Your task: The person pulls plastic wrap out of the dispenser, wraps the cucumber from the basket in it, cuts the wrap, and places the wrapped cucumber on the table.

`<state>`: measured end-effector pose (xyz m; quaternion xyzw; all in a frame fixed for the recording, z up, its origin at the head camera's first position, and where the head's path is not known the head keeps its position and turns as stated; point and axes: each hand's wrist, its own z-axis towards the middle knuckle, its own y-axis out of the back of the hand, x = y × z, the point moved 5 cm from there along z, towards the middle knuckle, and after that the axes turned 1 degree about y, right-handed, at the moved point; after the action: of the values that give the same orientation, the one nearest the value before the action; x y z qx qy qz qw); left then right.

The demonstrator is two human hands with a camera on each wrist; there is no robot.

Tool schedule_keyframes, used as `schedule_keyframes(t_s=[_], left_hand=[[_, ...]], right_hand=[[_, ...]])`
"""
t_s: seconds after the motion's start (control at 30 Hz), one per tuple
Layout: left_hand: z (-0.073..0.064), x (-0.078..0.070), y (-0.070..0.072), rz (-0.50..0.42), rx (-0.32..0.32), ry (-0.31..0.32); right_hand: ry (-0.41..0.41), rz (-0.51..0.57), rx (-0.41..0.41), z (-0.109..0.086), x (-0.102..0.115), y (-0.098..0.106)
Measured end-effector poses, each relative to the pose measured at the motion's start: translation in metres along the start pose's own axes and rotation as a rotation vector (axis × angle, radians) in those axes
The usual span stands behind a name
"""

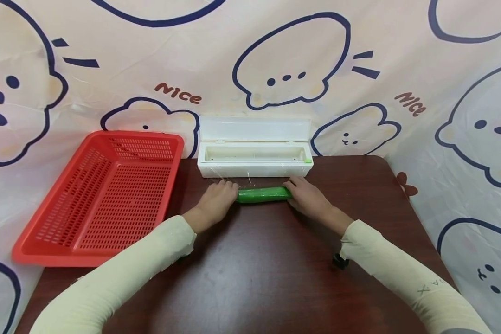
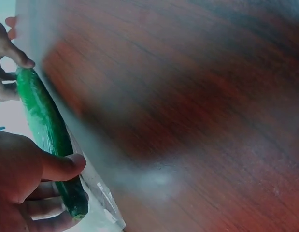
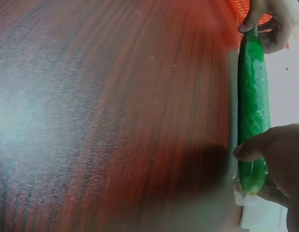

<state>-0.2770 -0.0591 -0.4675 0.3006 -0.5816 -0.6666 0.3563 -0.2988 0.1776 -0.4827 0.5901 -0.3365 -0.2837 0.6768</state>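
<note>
A green cucumber [image 1: 264, 195] lies crosswise between both hands, just in front of a white cling film dispenser [image 1: 254, 170]. Shiny clear film [image 2: 102, 193] covers the cucumber and sticks out past its side in the left wrist view. My left hand [image 1: 218, 200] grips the left end, thumb on the near side and fingers beneath and behind. At the other end, my right hand [image 1: 310, 198] holds the cucumber in the same way, its thumb across the green skin in the right wrist view. Faint strands of film stretch from the dispenser's front toward the cucumber.
The dispenser's lid [image 1: 254, 128] stands raised against the patterned curtain, with a small green tab at its right front. A red plastic basket [image 1: 173, 185] sits at the left of the dark brown table [image 1: 259, 278]. The curtain closes in the back and sides.
</note>
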Motion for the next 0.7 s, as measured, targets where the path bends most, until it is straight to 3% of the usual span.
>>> schedule_keyframes(t_s=[0.2,0.43,0.7], left_hand=[[0.003,0.0032,-0.0013,-0.017,0.048,0.025],[0.003,0.0054,-0.0014,-0.026,0.048,0.036],[0.002,0.0049,-0.0027,0.0,0.075,0.044]], right_hand=[[0.024,-0.014,-0.052,-0.0038,0.0016,-0.0004],[0.057,-0.07,-0.098,-0.0052,0.0034,-0.0013],[0.05,-0.066,-0.075,0.0008,0.0054,0.0011]])
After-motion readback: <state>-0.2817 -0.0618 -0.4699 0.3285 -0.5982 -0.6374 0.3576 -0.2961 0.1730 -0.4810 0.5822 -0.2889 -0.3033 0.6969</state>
